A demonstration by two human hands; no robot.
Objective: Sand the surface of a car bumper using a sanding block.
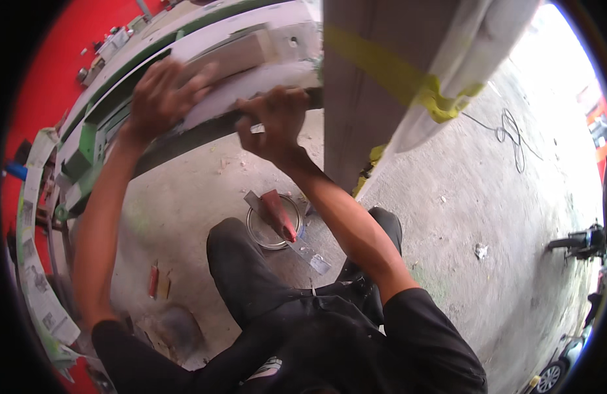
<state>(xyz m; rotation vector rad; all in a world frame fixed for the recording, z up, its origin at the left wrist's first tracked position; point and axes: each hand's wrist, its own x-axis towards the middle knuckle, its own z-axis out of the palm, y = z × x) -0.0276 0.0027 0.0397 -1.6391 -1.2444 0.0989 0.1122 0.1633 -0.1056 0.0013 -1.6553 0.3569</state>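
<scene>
Head view: clock places read from the middle of the frame; a shop floor (441, 256) seen from above.
Left hand (160, 98): 10 o'clock; blurred; fingers loosely bent and parted, nothing visible in them; over the panel's near side, contact cannot be told.
Right hand (275, 125): 11 o'clock; fingers curled at the panel's dark lower edge; whether they grasp it cannot be told.
Panel (241, 58): 10 to 12 o'clock, beyond and beneath the hands; long, pale grey and green.
Upright (376, 108): 1 o'clock, right of the right hand; grey, crossed by yellow tape (382, 62); white wrap (441, 111) along its right side.
Tin (250, 228): just off centre toward 8 o'clock, near the knees; round rim; scraper (275, 211) lying across it, red, flat blade toward 5 o'clock.
Sticks: 8 o'clock, on the floor; one red (153, 281), one brown beside it.
Cable (510, 134): 2 o'clock, looped on the floor.
Motorbike (582, 243): 3 o'clock, at the rim.
Wall (47, 85): 10 o'clock; red.
</scene>
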